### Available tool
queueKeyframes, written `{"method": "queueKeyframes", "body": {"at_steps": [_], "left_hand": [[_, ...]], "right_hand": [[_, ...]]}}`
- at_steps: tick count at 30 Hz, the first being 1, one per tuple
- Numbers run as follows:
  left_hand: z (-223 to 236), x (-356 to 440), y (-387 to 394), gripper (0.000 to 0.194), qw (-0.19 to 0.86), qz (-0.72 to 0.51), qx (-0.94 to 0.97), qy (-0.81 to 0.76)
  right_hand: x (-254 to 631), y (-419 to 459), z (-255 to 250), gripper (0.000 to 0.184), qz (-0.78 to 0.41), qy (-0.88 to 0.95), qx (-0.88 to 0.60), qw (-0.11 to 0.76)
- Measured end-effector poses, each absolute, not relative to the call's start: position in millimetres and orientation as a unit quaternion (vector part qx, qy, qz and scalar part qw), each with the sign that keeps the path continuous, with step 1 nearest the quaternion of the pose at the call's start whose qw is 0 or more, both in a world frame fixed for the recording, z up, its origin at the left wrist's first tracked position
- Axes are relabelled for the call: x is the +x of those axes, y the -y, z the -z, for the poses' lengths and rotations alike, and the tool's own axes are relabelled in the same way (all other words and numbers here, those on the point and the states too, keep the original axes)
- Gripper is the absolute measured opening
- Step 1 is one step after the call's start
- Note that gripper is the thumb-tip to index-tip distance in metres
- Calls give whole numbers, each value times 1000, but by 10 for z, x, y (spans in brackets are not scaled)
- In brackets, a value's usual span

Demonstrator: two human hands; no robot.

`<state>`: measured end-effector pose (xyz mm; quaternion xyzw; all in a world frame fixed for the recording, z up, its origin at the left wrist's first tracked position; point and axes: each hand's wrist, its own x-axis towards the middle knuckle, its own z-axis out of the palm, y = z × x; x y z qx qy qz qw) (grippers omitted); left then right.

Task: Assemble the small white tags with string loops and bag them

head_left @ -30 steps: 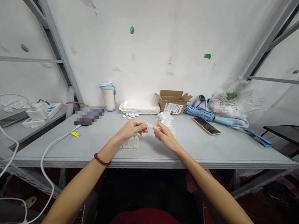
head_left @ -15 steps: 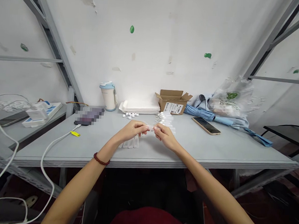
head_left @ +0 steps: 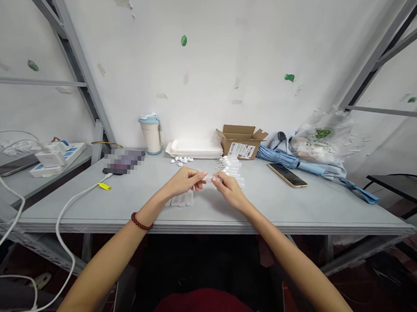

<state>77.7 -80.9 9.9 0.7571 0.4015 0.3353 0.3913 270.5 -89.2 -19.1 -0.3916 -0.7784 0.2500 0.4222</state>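
Note:
Above the middle of the table, my left hand (head_left: 184, 182) pinches one end of a small clear plastic piece (head_left: 209, 178) between thumb and fingers. My right hand (head_left: 230, 191) pinches its other end. Fingertips cover most of the piece, so its exact kind is hidden. Partly behind my left hand lies a row of clear plastic sleeves (head_left: 182, 200). Beyond my right hand, several clear sleeves with white tops and thin loops (head_left: 231, 163) lie in a column. Small white caps (head_left: 182, 160) are scattered behind my left hand.
At the back stand a cup (head_left: 150, 132), a stack of white envelopes (head_left: 196, 149) and an open cardboard box (head_left: 242, 144). A phone (head_left: 287, 174) and a folded blue umbrella (head_left: 289, 157) lie to the right. A white cable (head_left: 72, 199) hangs over the left edge.
My fingertips have shifted slightly around the small clear piece, and the gap between the two hands looks a little wider. The things on the table stay where they were.

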Motion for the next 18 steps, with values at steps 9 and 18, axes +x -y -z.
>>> {"method": "queueKeyframes", "body": {"at_steps": [9,18], "left_hand": [[-115,776,855,32,394,-368,765,-351],[-109,765,832,41,385,-337,773,-375]], "right_hand": [[2716,892,195,36,-255,780,-401,407],[2700,903,202,38,-263,774,-398,416]]}}
